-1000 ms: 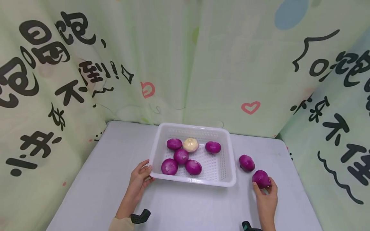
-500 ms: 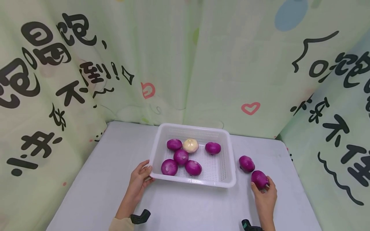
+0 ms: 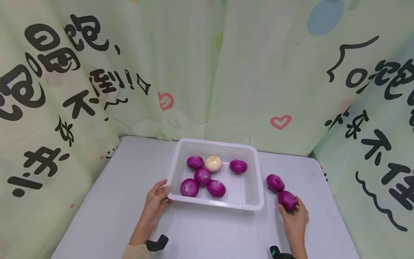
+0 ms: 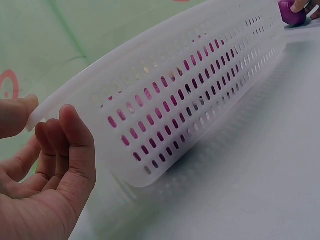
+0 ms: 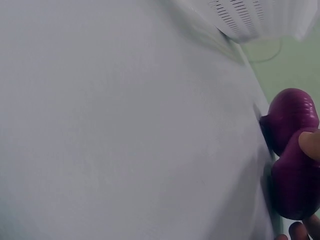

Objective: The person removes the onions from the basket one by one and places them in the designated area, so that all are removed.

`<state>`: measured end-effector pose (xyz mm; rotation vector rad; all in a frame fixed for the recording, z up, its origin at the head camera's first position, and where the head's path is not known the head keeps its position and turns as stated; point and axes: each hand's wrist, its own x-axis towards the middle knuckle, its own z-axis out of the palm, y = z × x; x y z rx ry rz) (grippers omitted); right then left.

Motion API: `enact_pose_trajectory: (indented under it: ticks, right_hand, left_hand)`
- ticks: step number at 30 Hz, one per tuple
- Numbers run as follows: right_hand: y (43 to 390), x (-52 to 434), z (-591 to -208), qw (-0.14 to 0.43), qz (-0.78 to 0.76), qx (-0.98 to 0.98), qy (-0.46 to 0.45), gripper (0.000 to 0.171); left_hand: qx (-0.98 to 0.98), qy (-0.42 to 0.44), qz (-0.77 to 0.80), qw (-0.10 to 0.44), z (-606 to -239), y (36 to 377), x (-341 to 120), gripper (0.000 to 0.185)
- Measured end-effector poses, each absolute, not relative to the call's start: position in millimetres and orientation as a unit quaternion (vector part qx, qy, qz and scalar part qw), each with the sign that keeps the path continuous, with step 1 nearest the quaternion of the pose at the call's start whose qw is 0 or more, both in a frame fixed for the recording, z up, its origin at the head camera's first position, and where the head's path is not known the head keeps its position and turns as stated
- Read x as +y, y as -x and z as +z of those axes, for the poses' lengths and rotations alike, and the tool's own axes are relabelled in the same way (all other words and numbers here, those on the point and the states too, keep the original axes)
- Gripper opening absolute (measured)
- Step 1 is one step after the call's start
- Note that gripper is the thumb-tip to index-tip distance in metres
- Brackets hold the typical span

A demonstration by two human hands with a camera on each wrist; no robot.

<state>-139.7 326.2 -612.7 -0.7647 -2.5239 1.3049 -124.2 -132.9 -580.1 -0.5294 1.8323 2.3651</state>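
My left hand grips the front left corner of a white plastic basket. In the left wrist view, the thumb lies on the rim and the fingers curl beneath it. Inside the basket sit several purple onions and one pale, peeled-looking onion. To the right of the basket, my right hand holds a purple onion between thumb and fingers, low at the table. Another purple onion lies just behind it, and the two appear to touch.
A pale cloth covers the table. Green printed curtains hang behind the table and along both sides. The basket's slotted side wall fills much of the left wrist view.
My right hand has shifted slightly left with its onion, bringing it against the other loose onion, which has moved a little left. The left hand and basket stay put.
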Motion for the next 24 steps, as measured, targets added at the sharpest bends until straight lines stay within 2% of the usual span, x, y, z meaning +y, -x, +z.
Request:
enact_pose_trajectory:
  ticks: [14, 24]
  right_hand:
    - [136.4, 324.7, -611.1, 0.087, 0.43, -0.863, 0.251, 0.078]
    - [133.5, 321.2, -593.7, 0.124, 0.452, -0.85, 0.239, 0.076]
  left_hand:
    - [0.603, 0.18, 0.775, 0.051, -581.1, 124.4, -132.6, 0.049]
    - [0.604, 0.175, 0.776, 0.05, -578.2, 124.2, -132.0, 0.05]
